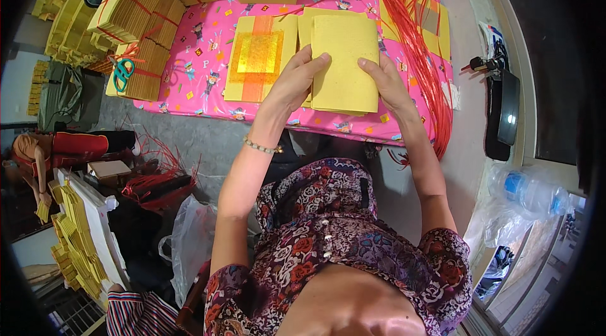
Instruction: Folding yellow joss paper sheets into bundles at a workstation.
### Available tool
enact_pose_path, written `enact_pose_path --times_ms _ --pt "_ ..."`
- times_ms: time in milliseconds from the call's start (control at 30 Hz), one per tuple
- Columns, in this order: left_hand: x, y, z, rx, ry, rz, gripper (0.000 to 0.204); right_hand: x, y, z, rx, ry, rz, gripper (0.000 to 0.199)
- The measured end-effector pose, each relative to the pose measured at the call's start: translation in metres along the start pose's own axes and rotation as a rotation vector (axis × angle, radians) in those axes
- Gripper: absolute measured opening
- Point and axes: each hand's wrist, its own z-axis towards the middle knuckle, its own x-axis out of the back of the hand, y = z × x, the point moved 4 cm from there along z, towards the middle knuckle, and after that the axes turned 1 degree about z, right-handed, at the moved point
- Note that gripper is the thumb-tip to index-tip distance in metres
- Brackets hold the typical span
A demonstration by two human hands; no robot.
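Both hands hold a stack of yellow joss paper (pixel 345 61) upright over the table's front edge. My left hand (pixel 294 79) grips its left side, thumb on the front face. My right hand (pixel 387 83) closes on the right edge, thumb in front; its other fingers are partly hidden behind the paper. Just behind the stack shows more yellow paper (pixel 305 27), partly covered. To the left lies a flat yellow sheet (pixel 235 88) with an orange print and a shiny gold square.
The table has a pink patterned cover (pixel 202 93). Tied yellow paper bundles (pixel 129 11) and green-handled scissors (pixel 123 75) are at left. Red plastic strips (pixel 413 77) hang over the right side. Another person (pixel 76 143) handles yellow paper at far left; a striped sleeve (pixel 139 312) shows lower left.
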Motion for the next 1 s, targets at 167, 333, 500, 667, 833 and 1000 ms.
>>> enact_pose_path --times_ms 167,333,500,667,833,1000 --pt "-0.005 0.003 -0.002 -0.099 -0.028 0.077 0.040 0.000 -0.008 -0.002 0.079 -0.017 -0.173 0.046" --pt "-0.001 -0.010 0.004 -0.450 -0.001 0.248 0.038 0.001 -0.002 -0.004 0.198 -0.046 -0.245 0.054" --pt "0.000 -0.030 0.007 -0.600 0.054 0.266 0.034 0.006 0.013 -0.004 0.242 -0.054 -0.332 0.056" --pt "0.004 -0.033 0.007 -0.589 0.049 0.256 0.034 0.007 0.013 -0.006 0.215 -0.047 -0.320 0.053" --pt "0.003 -0.035 0.007 -0.587 0.035 0.263 0.037 0.012 0.020 -0.004 0.226 -0.042 -0.335 0.052" --pt "0.002 -0.038 0.003 -0.597 0.073 0.271 0.036 0.003 -0.002 -0.009 0.288 -0.019 -0.457 0.056"
